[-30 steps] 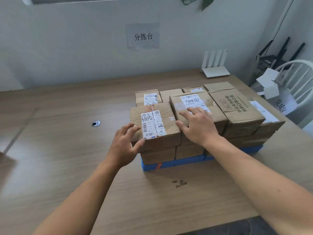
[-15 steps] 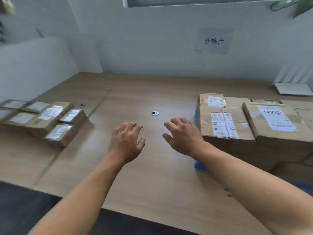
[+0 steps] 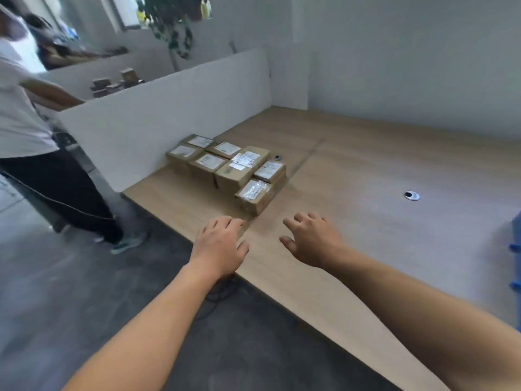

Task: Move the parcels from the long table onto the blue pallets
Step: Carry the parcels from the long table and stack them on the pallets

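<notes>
Hovering over the long table [image 3: 366, 227] in the head view, left hand [image 3: 218, 246] and right hand [image 3: 313, 239] both released, fingers loosely spread, grasping nothing, parcels [image 3: 225, 176] clustered on the table beside white partition [image 3: 169, 114], white labels [image 3: 244, 160] too blurred to read, blue pallet [image 3: 516, 246] edge far right.

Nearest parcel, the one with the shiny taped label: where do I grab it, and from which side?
Probably its near corner, from the table edge: the nearest parcel shows two free side faces there, while other boxes crowd its far sides. Draw it clear, then clasp opposite sides.
</notes>
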